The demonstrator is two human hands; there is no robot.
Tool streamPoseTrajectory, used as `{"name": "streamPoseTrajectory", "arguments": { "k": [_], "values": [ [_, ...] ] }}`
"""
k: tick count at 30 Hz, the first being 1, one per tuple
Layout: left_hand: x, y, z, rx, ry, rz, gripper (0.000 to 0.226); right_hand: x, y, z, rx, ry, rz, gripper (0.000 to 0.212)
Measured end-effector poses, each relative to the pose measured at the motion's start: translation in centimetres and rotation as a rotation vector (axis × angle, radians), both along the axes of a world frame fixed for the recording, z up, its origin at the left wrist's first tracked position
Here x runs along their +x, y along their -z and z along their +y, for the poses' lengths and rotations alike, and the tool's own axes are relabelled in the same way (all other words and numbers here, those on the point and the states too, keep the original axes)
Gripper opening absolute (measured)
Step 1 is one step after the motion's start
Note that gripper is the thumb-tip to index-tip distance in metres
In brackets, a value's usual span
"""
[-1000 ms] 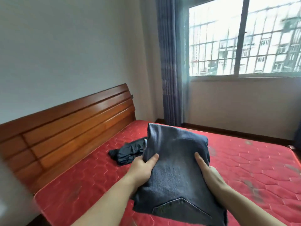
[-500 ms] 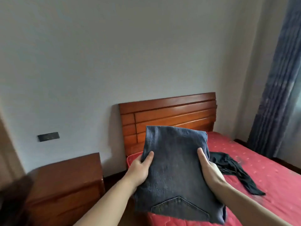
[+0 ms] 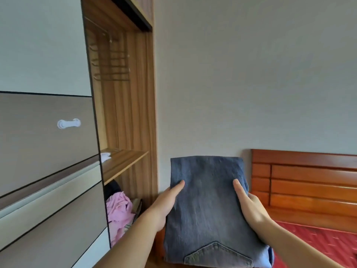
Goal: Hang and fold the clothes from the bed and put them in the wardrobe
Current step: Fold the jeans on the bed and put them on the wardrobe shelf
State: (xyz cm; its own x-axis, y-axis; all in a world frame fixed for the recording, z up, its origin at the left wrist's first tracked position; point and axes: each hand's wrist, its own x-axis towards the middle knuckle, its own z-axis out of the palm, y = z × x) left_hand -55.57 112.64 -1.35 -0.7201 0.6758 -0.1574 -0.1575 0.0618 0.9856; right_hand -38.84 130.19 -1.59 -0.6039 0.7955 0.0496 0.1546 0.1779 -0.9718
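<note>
Two hands hold folded jeans (image 3: 206,206) up in front of the person, flat side toward the camera. The left hand (image 3: 166,204) grips the left edge with its thumb laid across the front; the right hand (image 3: 249,206) grips the right edge the same way, its fingers hidden behind the cloth. The jeans' long axis runs upright, with the folded edge at the top and a stitched pocket point at the bottom. Behind and to the left stands the wardrobe (image 3: 150,113), open, with bare hangers (image 3: 111,64) on the rail, a wooden shelf (image 3: 123,161) and a pink garment (image 3: 118,211) below it. To the right are the headboard (image 3: 309,180) and the red mattress (image 3: 318,240).
</note>
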Motion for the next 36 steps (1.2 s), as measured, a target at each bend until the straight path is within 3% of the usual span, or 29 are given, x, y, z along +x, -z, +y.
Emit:
{"name": "streamPoseTrajectory", "arguments": {
  "k": [3, 5, 10, 13, 19, 24, 36],
  "values": [
    [1.5, -0.5, -1.6, -0.062, -0.167, -0.003, 0.076, -0.1, -0.8, -0.6, -0.008, -0.101, -0.016, 0.07],
    [3.1, -0.7, -2.5, -0.092, -0.272, 0.021, 0.085, 0.6, -0.9, -0.7, -0.035, -0.156, -0.019, 0.068],
    [7.1, -1.1, -4.1, -0.187, -0.457, 0.238, 0.063, 1.6, -0.9, -1.3, -0.082, -0.277, -0.042, 0.067],
    [8.0, -1.3, -6.1, -0.15, -0.487, 0.221, 0.045, 0.5, -1.3, -2.6, -0.107, -0.356, -0.051, 0.064],
    [4.5, -1.5, -10.9, -0.119, -0.636, 0.174, 0.041, -5.5, -1.6, -6.6, -0.177, -0.514, -0.071, 0.074],
    [-0.7, 0.9, -12.8, -0.12, -0.672, 0.122, 0.044, -10.6, -0.3, -8.6, -0.119, -0.507, -0.092, 0.065],
    [-11.6, 3.9, -6.3, -0.103, -0.639, 0.068, 0.055, -20.4, 0.5, -2.1, -0.116, -0.483, -0.146, 0.053]
  ]
}}
